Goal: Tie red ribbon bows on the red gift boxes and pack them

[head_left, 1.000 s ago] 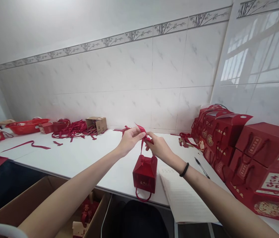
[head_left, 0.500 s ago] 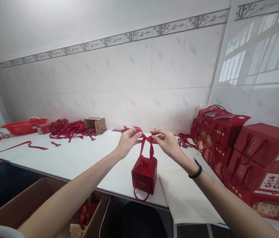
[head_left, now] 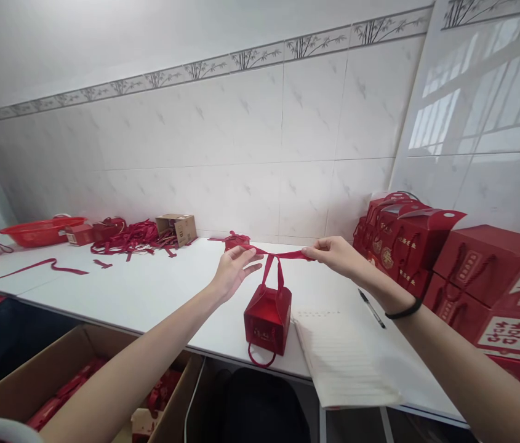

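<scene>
A small red gift box point(head_left: 268, 320) stands at the table's front edge, its cord handle hanging over the side. From its top rises a red ribbon point(head_left: 282, 254), crossed above the box and pulled out sideways. My left hand point(head_left: 236, 269) pinches the ribbon's left end between thumb and forefinger, the other fingers loose. On the other side, my right hand point(head_left: 333, 253) grips the right end in a pinch. The ribbon is taut between both hands.
An open notebook point(head_left: 347, 363) and a pen point(head_left: 371, 309) lie to the right. Stacked red boxes point(head_left: 485, 264) line the right side. Heaped ribbons point(head_left: 135, 237), a small carton point(head_left: 186, 231) and a red basin point(head_left: 42, 231) sit left. Below is a large carton point(head_left: 70, 344). Another person's hand shows far left.
My right hand has moved right, drawing the ribbon out straight; the crossing has tightened into a flat line. My left hand has stayed nearly in place. The pen has come into clear view.
</scene>
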The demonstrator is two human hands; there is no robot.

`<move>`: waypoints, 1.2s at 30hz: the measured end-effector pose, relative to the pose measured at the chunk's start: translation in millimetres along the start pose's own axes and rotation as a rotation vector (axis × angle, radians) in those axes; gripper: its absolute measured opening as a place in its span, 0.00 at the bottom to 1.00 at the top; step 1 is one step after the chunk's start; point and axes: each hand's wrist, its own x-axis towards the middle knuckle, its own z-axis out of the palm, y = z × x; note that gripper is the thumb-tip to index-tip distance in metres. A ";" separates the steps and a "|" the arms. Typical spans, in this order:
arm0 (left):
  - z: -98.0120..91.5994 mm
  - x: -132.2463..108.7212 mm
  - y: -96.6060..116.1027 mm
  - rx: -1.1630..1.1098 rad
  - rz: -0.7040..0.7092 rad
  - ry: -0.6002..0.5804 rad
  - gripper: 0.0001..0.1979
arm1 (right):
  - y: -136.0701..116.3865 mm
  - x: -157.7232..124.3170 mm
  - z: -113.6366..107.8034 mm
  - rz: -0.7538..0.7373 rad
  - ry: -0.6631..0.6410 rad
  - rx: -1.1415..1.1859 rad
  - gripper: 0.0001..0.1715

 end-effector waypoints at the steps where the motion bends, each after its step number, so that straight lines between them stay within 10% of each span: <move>1: -0.3 -0.8 -2.4 -0.021 -0.007 0.019 0.10 | 0.2 -1.8 -1.9 0.024 -0.020 0.045 0.19; 10: -10.4 -6.2 -11.4 -0.043 -0.038 0.160 0.11 | 12.3 -11.1 -16.2 0.121 -0.069 0.127 0.24; 21: -66.9 -22.7 -24.8 0.077 -0.147 0.357 0.11 | 58.8 -52.3 -25.5 0.235 -0.169 -0.008 0.27; 36: -104.0 -38.1 -42.9 0.320 -0.214 0.336 0.14 | 90.7 -81.6 -19.2 0.331 -0.339 0.008 0.26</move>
